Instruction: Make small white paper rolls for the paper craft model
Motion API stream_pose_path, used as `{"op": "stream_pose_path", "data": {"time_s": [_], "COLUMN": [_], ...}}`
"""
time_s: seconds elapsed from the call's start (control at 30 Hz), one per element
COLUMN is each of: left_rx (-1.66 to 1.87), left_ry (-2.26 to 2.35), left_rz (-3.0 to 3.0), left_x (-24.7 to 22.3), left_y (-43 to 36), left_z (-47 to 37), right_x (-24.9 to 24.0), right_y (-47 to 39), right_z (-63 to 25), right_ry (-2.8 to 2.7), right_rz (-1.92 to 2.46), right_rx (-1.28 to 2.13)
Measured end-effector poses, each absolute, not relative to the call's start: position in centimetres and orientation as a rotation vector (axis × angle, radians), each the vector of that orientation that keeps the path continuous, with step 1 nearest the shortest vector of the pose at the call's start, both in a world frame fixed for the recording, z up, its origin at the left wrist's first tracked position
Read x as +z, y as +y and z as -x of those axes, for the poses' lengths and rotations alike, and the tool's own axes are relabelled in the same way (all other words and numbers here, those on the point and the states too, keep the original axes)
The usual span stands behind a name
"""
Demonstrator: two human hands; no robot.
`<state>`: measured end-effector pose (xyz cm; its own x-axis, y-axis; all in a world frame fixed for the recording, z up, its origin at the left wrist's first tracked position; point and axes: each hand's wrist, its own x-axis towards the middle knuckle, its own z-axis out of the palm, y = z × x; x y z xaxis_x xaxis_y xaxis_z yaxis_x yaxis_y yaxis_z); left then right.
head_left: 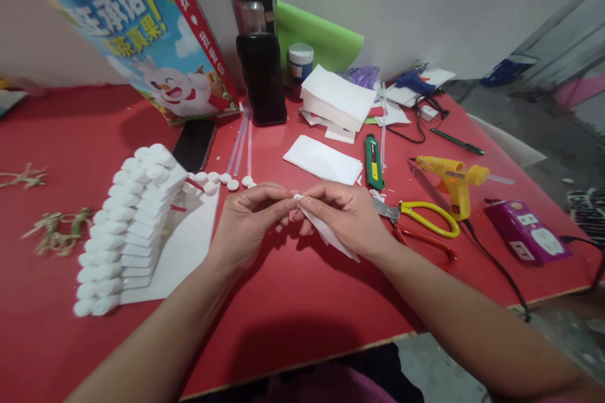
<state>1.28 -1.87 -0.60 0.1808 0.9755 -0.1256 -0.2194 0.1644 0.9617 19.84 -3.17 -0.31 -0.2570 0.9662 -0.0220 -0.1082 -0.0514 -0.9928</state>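
Over the middle of the red table (293, 302), my left hand (248, 220) and my right hand (347, 214) meet fingertip to fingertip. Both pinch a small white paper strip (326, 233); its upper end is being rolled between the fingers, and its loose end hangs down under my right palm. To the left lies a white paper model (132, 227) made of rows of small white rolls on a white sheet. A few loose white rolls (222, 179) lie just beyond my left hand.
Yellow-handled scissors (425, 217), a yellow glue gun (451, 179), a green utility knife (373, 164) and a purple power strip (524, 230) lie right. Stacked white paper (338, 101), a black phone (195, 143), a flask (258, 38) and a printed box (142, 31) stand behind.
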Motion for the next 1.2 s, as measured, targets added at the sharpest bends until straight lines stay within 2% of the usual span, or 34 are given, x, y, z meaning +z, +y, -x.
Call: {"op": "stream_pose_path", "data": {"time_s": [0.3,0.5,0.7,0.87,1.03,1.2], "left_rx": [1.163,1.361,1.482,1.436,1.262,1.067], "left_ry": [1.090,1.208,1.138,1.073,1.052,1.088], "left_rz": [-1.123,-1.829,-2.270,-2.117,-1.628,-1.182], "left_x": [-0.7,-0.6,-0.9,-0.9,-0.6,0.1], "left_y": [-2.4,-2.9,-3.1,-2.6,-2.2,-2.2], "left_z": [-1.9,-2.3,-2.1,-1.8,-1.7,-1.9], "right_x": [-0.1,-0.8,-0.6,-0.6,-0.4,-0.6], "right_y": [-3.5,-4.0,-4.2,-4.1,-3.8,-3.7], "right_z": [-19.3,-18.9,-19.1,-19.3,-19.7,-20.0], "right_ry": [-1.200,-1.378,-1.528,-1.426,-1.377,-1.559], "right_rz": [1.121,1.209,1.168,1.142,1.099,1.093], "right_rx": [1.427,1.149,1.080,1.157,1.276,1.140]}}
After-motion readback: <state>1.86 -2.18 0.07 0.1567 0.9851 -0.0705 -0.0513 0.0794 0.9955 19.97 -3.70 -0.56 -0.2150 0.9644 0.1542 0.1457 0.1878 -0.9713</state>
